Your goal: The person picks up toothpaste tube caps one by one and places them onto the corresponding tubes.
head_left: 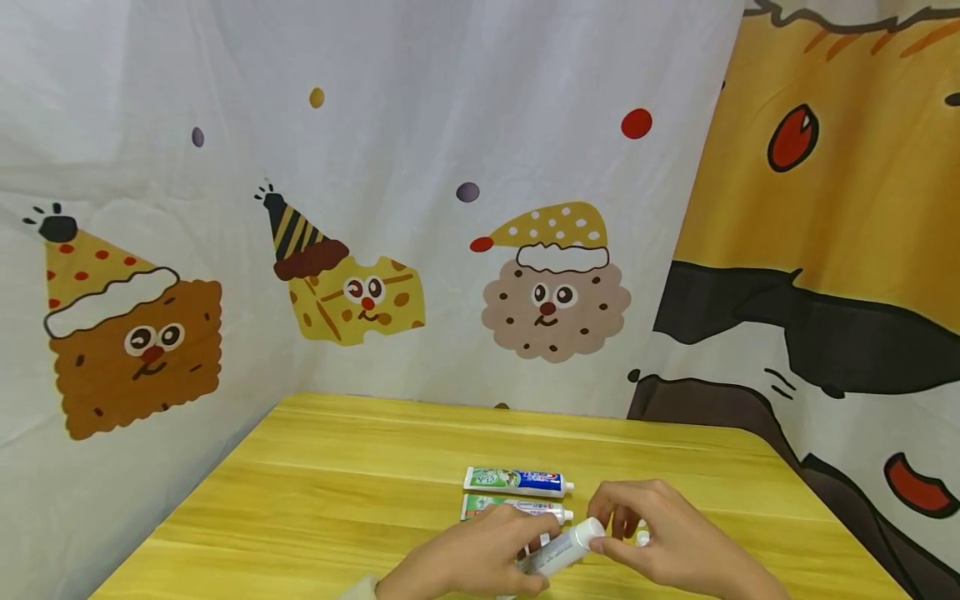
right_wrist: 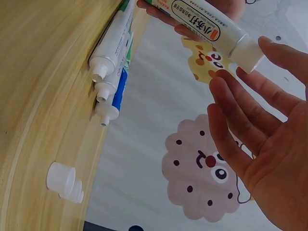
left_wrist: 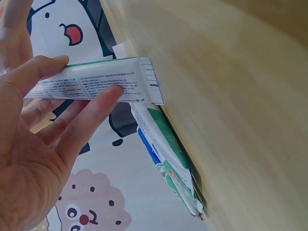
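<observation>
A white toothpaste tube [head_left: 557,553] is raised above the table, tilted, with its white cap [right_wrist: 248,54] toward the right. My left hand [head_left: 483,546] grips the tube's body between thumb and fingers. The thumb and index finger of my right hand [head_left: 663,533] pinch the cap, which sits on the tube's end. Uncapped on the table lie a green-and-blue toothpaste tube [head_left: 517,482] and a green-and-white toothpaste tube [head_left: 495,505], nozzles to the right. A third uncapped tube [right_wrist: 108,55] lies beside them, mostly hidden by my left hand in the head view.
Loose white caps [right_wrist: 61,177] stand on the wooden table [head_left: 337,467] to the right of the tubes, partly behind my right hand in the head view. A white curtain [head_left: 420,150] with cartoon snacks hangs behind the table and along its left side.
</observation>
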Demonstrator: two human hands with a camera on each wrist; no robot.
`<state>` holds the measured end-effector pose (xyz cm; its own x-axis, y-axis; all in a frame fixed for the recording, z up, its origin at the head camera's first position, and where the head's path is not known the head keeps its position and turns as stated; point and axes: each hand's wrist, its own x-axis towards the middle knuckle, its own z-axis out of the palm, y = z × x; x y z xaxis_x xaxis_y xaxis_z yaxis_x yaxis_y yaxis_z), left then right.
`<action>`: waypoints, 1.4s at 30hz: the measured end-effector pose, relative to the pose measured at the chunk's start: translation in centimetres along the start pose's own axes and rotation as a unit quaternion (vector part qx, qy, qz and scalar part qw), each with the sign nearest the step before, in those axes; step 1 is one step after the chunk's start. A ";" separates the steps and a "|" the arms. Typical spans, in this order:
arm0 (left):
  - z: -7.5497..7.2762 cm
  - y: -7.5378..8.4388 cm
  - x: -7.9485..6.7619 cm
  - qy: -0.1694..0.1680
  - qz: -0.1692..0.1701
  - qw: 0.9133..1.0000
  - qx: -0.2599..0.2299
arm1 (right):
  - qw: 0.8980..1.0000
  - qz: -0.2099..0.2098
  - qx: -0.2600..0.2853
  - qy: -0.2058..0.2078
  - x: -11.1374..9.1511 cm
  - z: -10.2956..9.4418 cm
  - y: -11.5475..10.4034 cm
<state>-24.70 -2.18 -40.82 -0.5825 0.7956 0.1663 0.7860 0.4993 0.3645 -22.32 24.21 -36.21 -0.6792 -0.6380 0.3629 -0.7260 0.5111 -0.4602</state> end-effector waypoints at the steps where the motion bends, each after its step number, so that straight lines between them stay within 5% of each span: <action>1: 0.0 0.0 0.0 0.000 0.000 1.000 0.000 | 1.000 0.002 -0.001 -0.001 0.0 0.0 0.0; 27: -0.1 -0.1 -0.1 0.002 0.001 1.000 0.004 | 0.999 0.040 -0.004 -0.022 0.0 -0.3 -0.2; 42: -0.1 0.0 -0.1 0.004 0.002 1.000 0.005 | 1.000 0.015 0.008 -0.012 0.0 -0.1 -0.3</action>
<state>-24.71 -2.28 -40.75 -0.5805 0.7952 0.1750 0.7905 0.4989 0.3553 -22.16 24.14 -36.00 -0.6972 -0.6364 0.3301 -0.7040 0.5207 -0.4830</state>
